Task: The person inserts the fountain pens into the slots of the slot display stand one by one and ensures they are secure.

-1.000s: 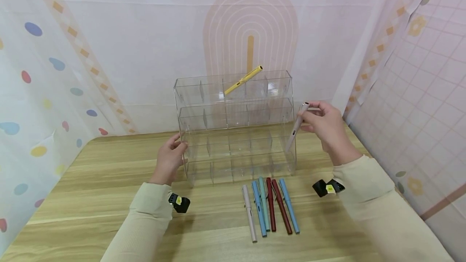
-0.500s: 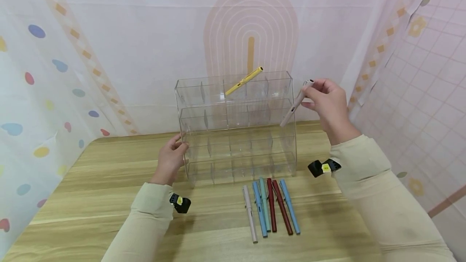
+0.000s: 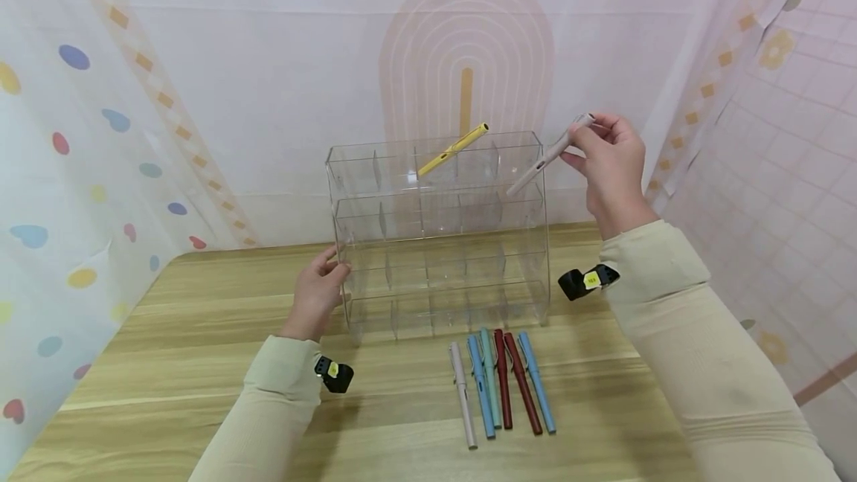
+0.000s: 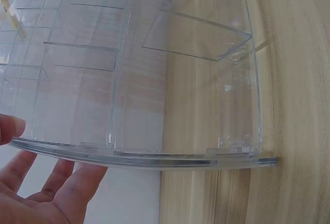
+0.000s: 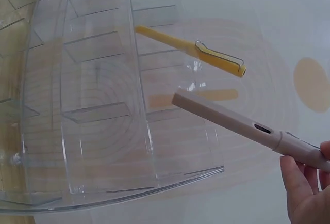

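Observation:
A clear acrylic pen rack point(image 3: 442, 244) with tiered, divided compartments stands on the table. My left hand point(image 3: 318, 292) holds its left side panel, thumb on one side and fingers on the other, as the left wrist view shows with the panel point(image 4: 154, 160). At the upper right, my right hand point(image 3: 614, 162) pinches a pale grey-pink pen point(image 5: 227, 121) near its clip end. That pen slants down to the left, its lower end in front of the rack's upper right corner. A yellow pen point(image 3: 452, 149) leans in the top tier.
Several pens lie on the wooden table point(image 3: 201, 363) before the rack: a pale pink pen point(image 3: 463, 396), two blue pens, a green pen point(image 3: 490, 378) and two dark red pens point(image 3: 523, 385). A patterned cloth point(image 3: 268, 95) hangs behind.
My right hand has risen beside the rack with the pale pen, from the lower tiers to the top one, and the pen tilts flatter. My left hand stays on the side panel.

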The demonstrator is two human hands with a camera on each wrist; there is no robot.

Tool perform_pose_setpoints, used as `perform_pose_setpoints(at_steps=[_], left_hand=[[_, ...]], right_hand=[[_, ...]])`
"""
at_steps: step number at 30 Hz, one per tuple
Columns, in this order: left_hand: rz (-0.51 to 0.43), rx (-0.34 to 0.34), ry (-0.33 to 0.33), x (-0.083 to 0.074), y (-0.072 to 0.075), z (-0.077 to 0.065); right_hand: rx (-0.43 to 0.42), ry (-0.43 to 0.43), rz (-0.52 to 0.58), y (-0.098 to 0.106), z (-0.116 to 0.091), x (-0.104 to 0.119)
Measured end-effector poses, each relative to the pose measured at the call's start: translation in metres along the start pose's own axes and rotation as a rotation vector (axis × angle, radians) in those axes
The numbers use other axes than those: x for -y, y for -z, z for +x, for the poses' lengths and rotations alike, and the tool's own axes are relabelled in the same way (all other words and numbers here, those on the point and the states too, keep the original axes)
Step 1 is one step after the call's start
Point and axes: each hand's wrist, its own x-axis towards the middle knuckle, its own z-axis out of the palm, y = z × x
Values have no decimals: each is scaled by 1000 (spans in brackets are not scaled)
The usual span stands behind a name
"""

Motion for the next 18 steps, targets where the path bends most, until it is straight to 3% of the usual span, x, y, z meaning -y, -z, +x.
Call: perform_pose_setpoints(at_steps=[7,18], left_hand=[[7,-6,-6,0,0,-1],[-9,-4,-3,1,1,-3]], right_hand=[[-58,53,136,-6,9,1],[-112,63,270,-14,20,-2]])
